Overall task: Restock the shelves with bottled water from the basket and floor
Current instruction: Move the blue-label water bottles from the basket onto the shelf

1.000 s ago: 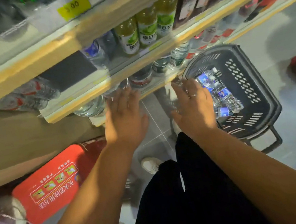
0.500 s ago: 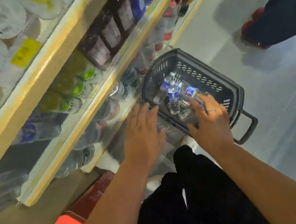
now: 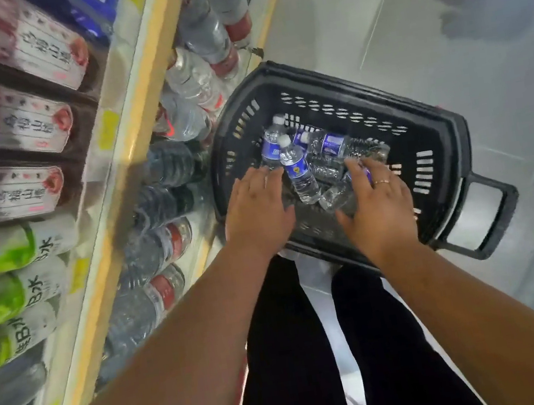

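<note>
A black basket (image 3: 433, 142) stands on the grey floor (image 3: 500, 80) just beside the shelves (image 3: 141, 89), and a small heap of water bottles (image 3: 299, 169) with blue labels lies inside it. Both arms reach down into the basket. The left hand (image 3: 258, 214) is flat over the basket's near left side, its grip spread, fingertips at the foot of two bottles. The right hand (image 3: 377, 206) lies on a bottle at the heap's right; whether its grip closes round it I cannot tell. Larger red-labelled bottles (image 3: 174, 240) fill the lowest shelf
</note>
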A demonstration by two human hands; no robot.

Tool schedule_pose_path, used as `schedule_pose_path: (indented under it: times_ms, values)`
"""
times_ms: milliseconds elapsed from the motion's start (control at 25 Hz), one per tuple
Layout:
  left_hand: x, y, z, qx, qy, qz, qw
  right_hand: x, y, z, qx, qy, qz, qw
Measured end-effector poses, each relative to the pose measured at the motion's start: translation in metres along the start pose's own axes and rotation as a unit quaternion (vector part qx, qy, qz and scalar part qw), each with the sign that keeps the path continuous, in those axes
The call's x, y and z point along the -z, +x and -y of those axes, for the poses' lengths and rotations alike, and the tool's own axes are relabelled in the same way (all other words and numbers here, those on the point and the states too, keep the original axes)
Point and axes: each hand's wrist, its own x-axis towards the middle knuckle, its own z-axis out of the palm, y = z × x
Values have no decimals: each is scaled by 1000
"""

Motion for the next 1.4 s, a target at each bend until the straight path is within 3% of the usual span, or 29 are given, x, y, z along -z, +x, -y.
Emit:
schedule_pose_path:
  times_ms: [280,480,720,1000,1160,1400]
  values:
    - [-91,135,45,22,-49,37,998,-109,113,1,-90,73,37,993]
    - [-157,218,68,122,-199,43,971,-195,177,-17,-107,121,83,983]
    - [-218,266,89,154,-220,54,962,-263,217,-33,-73,172,122,975]
    - [-223,272,93,179,-335,16,925,-267,214,-29,-85,209,45,973]
    - [-201,248,81,140,-352,56,924,-240,195,-25,-136,293,45,945]
    - [-124,191,40,108,-434,106,888,-159,141,-22,-195,404,32,893]
